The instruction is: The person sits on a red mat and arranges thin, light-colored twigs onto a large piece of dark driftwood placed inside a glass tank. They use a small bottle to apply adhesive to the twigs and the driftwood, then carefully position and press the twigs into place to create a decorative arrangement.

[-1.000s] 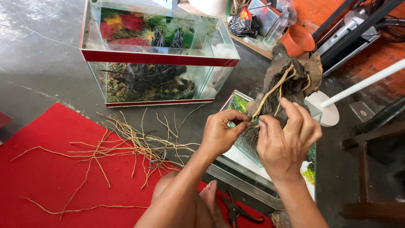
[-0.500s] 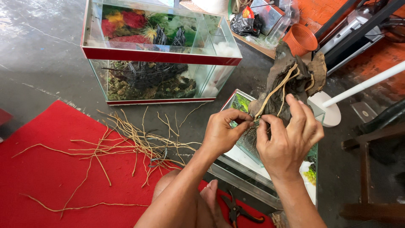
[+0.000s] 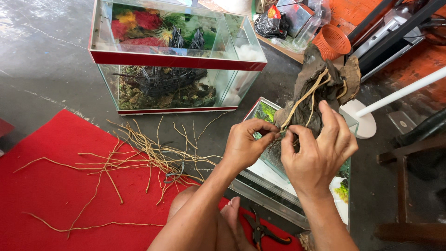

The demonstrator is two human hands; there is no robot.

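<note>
A dark piece of driftwood [image 3: 320, 88] stands upright in a small glass tank [image 3: 260, 174], with pale thin roots [image 3: 304, 95] laid along it. My left hand [image 3: 246, 144] pinches the lower end of a root against the wood's base. My right hand [image 3: 318, 151] is beside it, thumb and forefinger closed on the same spot, the other fingers spread against the wood. What lies between the fingertips is hidden.
A heap of loose pale roots [image 3: 134, 155] lies on the red mat [image 3: 51, 195] and grey floor. A larger glass aquarium [image 3: 174, 60] with a dark ship model stands behind. Black pliers [image 3: 260, 230] lie by my knee. An orange basket [image 3: 331, 42] and white pole [image 3: 399, 93] are at right.
Both hands have stayed at the base of the driftwood, with only small finger shifts. The view has barely moved.
</note>
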